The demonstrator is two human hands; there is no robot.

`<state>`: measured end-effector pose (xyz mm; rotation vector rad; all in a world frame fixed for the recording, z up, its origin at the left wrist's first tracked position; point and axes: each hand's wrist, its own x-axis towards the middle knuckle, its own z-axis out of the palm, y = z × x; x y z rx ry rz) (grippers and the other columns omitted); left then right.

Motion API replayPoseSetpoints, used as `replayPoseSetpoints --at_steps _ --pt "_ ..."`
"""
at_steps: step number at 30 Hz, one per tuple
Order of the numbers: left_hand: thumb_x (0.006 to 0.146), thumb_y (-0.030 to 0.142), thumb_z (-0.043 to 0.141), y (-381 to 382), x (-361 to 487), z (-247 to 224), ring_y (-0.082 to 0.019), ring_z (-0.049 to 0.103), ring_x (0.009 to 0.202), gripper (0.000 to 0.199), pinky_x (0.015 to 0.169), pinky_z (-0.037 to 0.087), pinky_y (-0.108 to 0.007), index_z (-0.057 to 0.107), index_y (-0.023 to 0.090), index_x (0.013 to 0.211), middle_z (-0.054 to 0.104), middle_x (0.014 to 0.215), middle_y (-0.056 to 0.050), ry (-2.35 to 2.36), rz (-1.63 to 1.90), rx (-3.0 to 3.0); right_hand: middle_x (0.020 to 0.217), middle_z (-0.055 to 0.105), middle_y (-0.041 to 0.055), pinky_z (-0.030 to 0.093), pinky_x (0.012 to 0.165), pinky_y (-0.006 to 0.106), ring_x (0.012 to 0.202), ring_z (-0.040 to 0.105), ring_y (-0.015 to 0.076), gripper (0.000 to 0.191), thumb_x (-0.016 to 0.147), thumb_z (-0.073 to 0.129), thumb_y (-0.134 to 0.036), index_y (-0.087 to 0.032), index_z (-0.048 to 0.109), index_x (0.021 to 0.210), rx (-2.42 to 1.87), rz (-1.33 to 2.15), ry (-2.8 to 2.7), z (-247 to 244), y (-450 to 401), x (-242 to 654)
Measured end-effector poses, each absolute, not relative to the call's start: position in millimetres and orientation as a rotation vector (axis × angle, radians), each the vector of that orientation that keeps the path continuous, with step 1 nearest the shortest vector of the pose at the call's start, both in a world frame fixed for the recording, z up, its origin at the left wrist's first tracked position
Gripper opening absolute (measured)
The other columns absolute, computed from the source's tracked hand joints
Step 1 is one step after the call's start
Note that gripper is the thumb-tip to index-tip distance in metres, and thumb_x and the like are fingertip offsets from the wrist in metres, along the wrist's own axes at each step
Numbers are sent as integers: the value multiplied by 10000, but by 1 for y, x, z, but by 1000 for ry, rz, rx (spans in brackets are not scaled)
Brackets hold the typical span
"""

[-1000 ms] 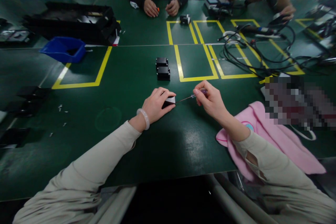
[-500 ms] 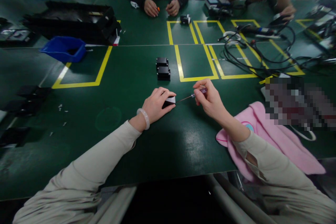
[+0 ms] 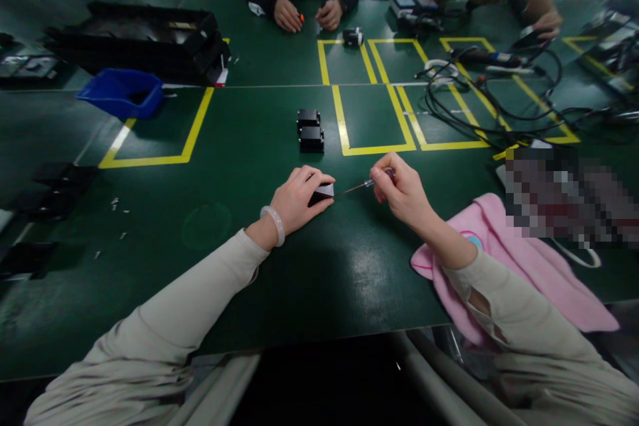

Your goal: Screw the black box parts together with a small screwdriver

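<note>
A small black block (image 3: pixel 321 194) with a pale face lies on the green table (image 3: pixel 299 279), near the middle and close to the near edge, pinned under the left hand (image 3: pixel 297 200), whose fingers curl over it and clasp it. The right hand (image 3: pixel 402 193) pinches a thin screwdriver (image 3: pixel 367 183) by its purple handle, the shaft lying low and pointing left so that its tip meets the block's pale face. A pink cloth (image 3: pixel 519 266) lies under the right forearm at the near right. Small pale bits (image 3: pixel 117 206) dot the mat at the left. Farther off, two black blocks (image 3: pixel 310 130) sit together beside yellow tape squares (image 3: pixel 372 116). A blue bin (image 3: pixel 120 93) and a long black tray (image 3: pixel 144 40) stand far left, and tangled black cables (image 3: pixel 479 106) far right. At the far edge, two other people's hands (image 3: pixel 307 14) rest on the table.
</note>
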<state>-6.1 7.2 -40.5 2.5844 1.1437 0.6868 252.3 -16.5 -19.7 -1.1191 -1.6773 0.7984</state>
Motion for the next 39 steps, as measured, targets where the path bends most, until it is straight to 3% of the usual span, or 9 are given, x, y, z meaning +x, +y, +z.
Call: replayPoseSetpoints --at_steps 6,12,18,25,30,36,39 --pt "962 283 711 7 -6 -41 -276 600 1141 341 942 563 -442 615 234 1286 627 1231 -90 1141 679 2579 539 497 -77 336 497 287 446 470 114 371 1046 567 -585 -255 530 883 -1133 785 -1668 -19 -16 251" --pt "968 294 705 7 -7 -41 -280 596 1155 345 961 564 -453 614 232 1295 621 1234 -93 1135 667 2580 675 530 -72 391 529 279 510 529 107 249 1053 579 -503 -256 547 1054 -1083 830 -1643 -22 -16 249" --pt "966 289 707 7 -6 -41 -277 596 1153 344 954 567 -450 614 243 1294 623 1229 -88 1139 678 2582 560 480 -82 332 490 279 451 456 105 367 1042 567 -595 -254 537 911 -1130 793 -1647 -21 -16 249" --pt "964 282 714 7 -6 -42 -276 598 1148 342 949 563 -442 613 227 1286 626 1229 -92 1132 687 2593 690 546 -61 400 535 283 519 531 105 292 1046 587 -543 -256 550 1006 -1096 820 -1644 -21 -17 250" --pt "965 281 712 7 -6 -41 -271 602 1142 339 940 562 -434 608 233 1284 628 1231 -86 1137 681 2592 609 511 -73 349 506 279 479 491 99 316 1041 605 -522 -248 539 899 -1112 794 -1661 -21 -16 251" --pt "963 280 721 7 -6 -42 -277 602 1139 346 930 564 -437 614 215 1285 632 1226 -96 1137 688 2598 692 545 -67 407 529 273 516 538 99 243 1049 600 -485 -246 562 1061 -1070 832 -1638 -21 -17 250" --pt "964 279 722 7 -6 -42 -277 602 1143 348 936 563 -436 616 208 1287 633 1225 -97 1129 688 2602 664 537 -67 398 524 268 511 528 96 271 1044 603 -500 -240 563 984 -1090 818 -1652 -20 -16 250"
